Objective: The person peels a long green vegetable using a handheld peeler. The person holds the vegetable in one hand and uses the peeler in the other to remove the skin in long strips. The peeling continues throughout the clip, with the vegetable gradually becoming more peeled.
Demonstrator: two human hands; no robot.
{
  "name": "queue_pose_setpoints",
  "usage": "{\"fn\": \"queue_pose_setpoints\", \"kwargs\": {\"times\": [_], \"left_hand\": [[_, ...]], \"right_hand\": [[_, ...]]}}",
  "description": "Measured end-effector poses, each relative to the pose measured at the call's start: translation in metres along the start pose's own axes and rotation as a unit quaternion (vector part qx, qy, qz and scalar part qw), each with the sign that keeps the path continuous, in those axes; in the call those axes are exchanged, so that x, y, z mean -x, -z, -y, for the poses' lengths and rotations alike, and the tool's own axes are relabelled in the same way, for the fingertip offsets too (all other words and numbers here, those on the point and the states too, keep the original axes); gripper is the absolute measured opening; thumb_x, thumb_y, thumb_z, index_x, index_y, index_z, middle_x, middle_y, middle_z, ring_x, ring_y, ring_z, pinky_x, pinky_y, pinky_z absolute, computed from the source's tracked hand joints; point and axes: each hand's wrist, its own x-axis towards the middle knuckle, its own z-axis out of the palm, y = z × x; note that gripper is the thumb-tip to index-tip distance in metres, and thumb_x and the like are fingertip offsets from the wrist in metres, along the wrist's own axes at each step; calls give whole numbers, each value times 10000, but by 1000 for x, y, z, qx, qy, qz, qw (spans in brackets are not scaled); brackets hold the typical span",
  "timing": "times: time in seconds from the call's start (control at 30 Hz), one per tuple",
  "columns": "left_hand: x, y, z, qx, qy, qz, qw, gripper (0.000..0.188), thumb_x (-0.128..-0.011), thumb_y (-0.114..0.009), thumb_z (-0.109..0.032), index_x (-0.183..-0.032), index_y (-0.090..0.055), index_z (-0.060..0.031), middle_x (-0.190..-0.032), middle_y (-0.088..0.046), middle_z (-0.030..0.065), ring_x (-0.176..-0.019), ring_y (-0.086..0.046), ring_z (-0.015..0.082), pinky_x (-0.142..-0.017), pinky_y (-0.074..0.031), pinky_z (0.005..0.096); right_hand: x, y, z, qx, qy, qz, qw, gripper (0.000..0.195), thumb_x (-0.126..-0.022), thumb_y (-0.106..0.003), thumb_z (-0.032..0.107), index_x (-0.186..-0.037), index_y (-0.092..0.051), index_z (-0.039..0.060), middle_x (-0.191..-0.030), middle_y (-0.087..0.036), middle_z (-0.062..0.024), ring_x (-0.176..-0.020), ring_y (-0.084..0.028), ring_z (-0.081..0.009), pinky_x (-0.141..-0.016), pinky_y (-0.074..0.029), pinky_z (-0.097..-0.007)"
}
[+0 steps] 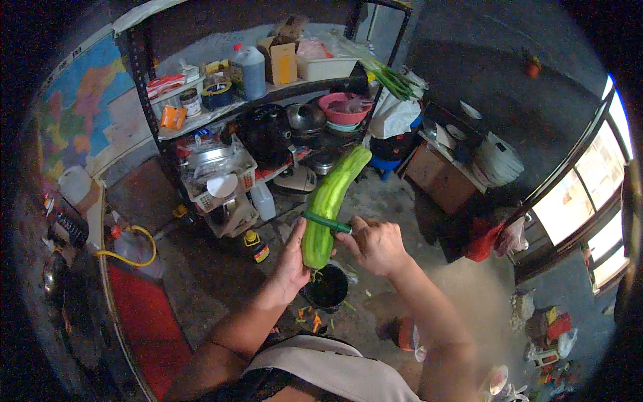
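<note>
A long, slightly curved green gourd (pixel 329 201) slants upward before me, with pale stripes where its skin is off. My left hand (pixel 294 261) grips its lower end from the left side. In my right hand (pixel 376 246) is a green peeler (pixel 326 222), laid across the gourd's lower half. The peeler's blade cannot be made out. Below the gourd, a dark bucket (pixel 326 289) stands on the floor, partly hidden by my left hand. Orange and green peelings (pixel 315 321) are scattered on the floor beside it.
Ahead, a metal shelf rack (pixel 221 120) carries a liquid jug (pixel 248 73), a pink basin (pixel 345 108) and spring onions (pixel 394 83). A dark bottle (pixel 256 246) stands on the floor to the left. A red panel (pixel 143 321) lies further left. On the right is a low cabinet (pixel 442 171).
</note>
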Motion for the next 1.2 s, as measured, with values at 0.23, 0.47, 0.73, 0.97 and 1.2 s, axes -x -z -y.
{"fn": "queue_pose_setpoints", "kwargs": {"times": [0.23, 0.47, 0.73, 0.97, 1.2], "left_hand": [[-3, 2, 11, -4, 11, -20, 1000, 460, -923, -460, -470, -1195, -493, -101, -972, -610, 62, -797, -622, 185, -647, -530, 329], [-4, 3, 15, -1, 14, -9, 1000, 457, -918, -465, -483, -1189, -490, -116, -953, -599, 58, -776, -614, 185, -639, -516, 338], [-7, -1, 24, 4, 3, -6, 1000, 487, -905, -482, -502, -1163, -509, -90, -924, -609, 57, -786, -620, 180, -668, -521, 332], [-8, -2, 31, -40, 5, 8, 999, 598, -918, -349, -575, -1166, -542, -66, -994, -639, 86, -880, -623, 175, -759, -503, 304], [-12, -2, 35, -41, 11, 13, 999, 624, -906, -346, -600, -1113, -562, -52, -929, -642, 76, -845, -628, 183, -758, -506, 310]], "right_hand": [[14, -1, -7, -13, 9, 36, 999, 367, -873, -542, 416, -829, -544, 52, -522, -548, -154, -496, -573, -365, -488, -470, -465], [20, 7, -5, -24, 0, 63, 998, 374, -876, -534, 419, -828, -551, 48, -533, -547, -160, -514, -576, -366, -493, -470, -457], [29, 11, -6, -32, -3, 94, 995, 382, -873, -539, 432, -835, -552, 53, -546, -558, -159, -518, -578, -366, -493, -468, -461], [41, 4, -8, -66, -30, 79, 994, 380, -879, -535, 422, -816, -543, 48, -561, -564, -178, -536, -581, -379, -509, -474, -473], [44, 11, 0, -61, -73, 112, 989, 379, -879, -538, 409, -807, -543, 37, -579, -567, -193, -555, -581, -392, -528, -478, -478]]}}
